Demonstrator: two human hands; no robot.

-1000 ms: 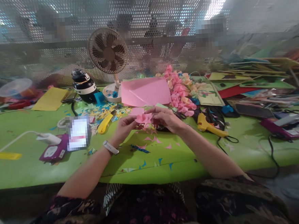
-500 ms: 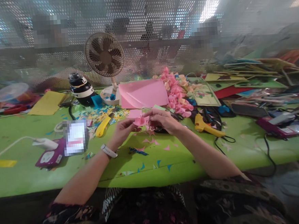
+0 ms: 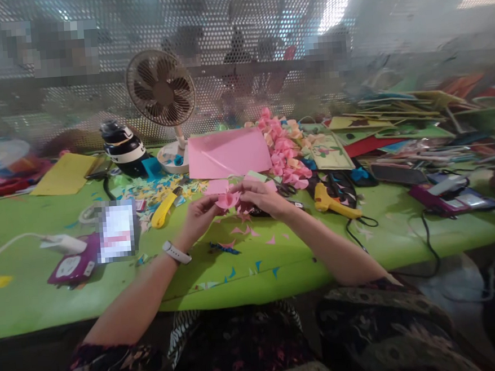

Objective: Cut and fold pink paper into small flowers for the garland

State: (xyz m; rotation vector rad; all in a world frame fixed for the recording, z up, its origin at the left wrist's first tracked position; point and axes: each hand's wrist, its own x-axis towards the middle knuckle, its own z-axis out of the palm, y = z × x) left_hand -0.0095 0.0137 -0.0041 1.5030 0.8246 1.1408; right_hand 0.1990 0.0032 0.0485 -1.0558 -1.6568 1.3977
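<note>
Between my two hands is a pink paper flower (image 3: 227, 200), its petals curled. My left hand (image 3: 201, 216) pinches its left side between thumb and fingers. My right hand (image 3: 262, 197) closes on the right side, its fingertips partly hidden by the paper. Just behind the flower lies a small pink paper square (image 3: 216, 186). A large pink sheet (image 3: 229, 154) rests farther back, beside a heap of pink paper flowers (image 3: 285, 149). Pink paper scraps (image 3: 243, 230) are scattered on the green table (image 3: 254, 287) below my hands.
A yellow utility knife (image 3: 164, 208) lies left of my hands, near many paper bits. To the right is a yellow glue gun (image 3: 333, 202). A fan (image 3: 162, 89), a black bottle (image 3: 124, 149), a phone (image 3: 117, 231) and a purple power bank (image 3: 72, 262) stand or lie around.
The whole scene has shifted a little left in view, as my head turned slightly right. Both hands stay on the pink paper flower, with only small finger movement.
</note>
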